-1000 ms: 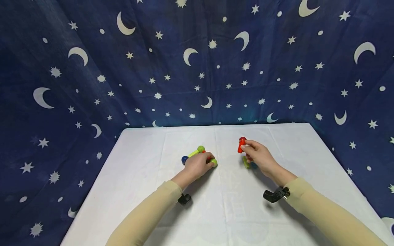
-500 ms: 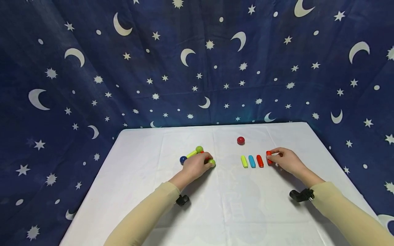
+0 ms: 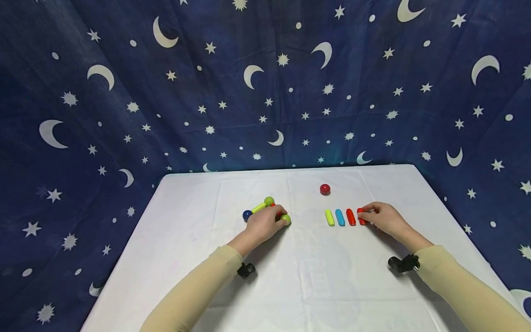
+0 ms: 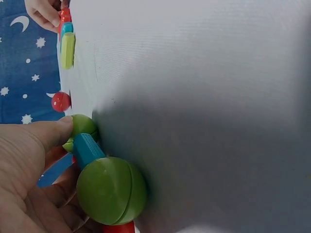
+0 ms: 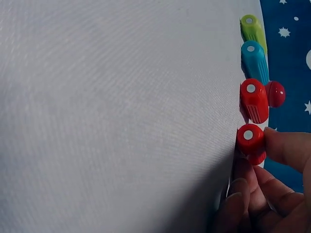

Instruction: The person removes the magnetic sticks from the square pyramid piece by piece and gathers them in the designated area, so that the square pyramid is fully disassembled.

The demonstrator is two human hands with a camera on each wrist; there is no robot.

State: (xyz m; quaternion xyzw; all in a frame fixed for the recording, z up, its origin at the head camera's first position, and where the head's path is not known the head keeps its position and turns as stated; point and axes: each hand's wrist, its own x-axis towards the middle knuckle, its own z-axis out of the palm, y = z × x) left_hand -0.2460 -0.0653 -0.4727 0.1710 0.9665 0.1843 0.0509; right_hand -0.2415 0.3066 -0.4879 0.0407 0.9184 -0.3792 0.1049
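Red ridged plastic rod (image 3: pixel 362 216), at the right end of a row of four on a white, cloth-covered desk (image 3: pixel 307 276). Pinched thumb-to-finger in a bare right grip (image 3: pixel 386 217). Beside it, from right to left and slightly apart: matching red rod (image 3: pixel 351 217), sky-blue plastic rod (image 3: pixel 340 217), yellow-green plastic rod (image 3: pixel 329 217). On the far side of the row, alone: shiny red ball (image 3: pixel 325 189).

To the left, a bare left grip (image 3: pixel 265 223), curled around a cluster of touching plastic balls and rods (image 3: pixel 259 207), thumb on a glossy green ball (image 4: pixel 85 127). Also in the cluster: teal ridged rod (image 4: pixel 89 149), dark blue ball (image 3: pixel 246 215). Full shape impossible to tell, partly hidden by the palm.

Step in hand, by the look of things: squaring the end rod with its row. Next move probably calling for a gentle release, without nudging the neighbouring red rod, and a steady hold on the left cluster.
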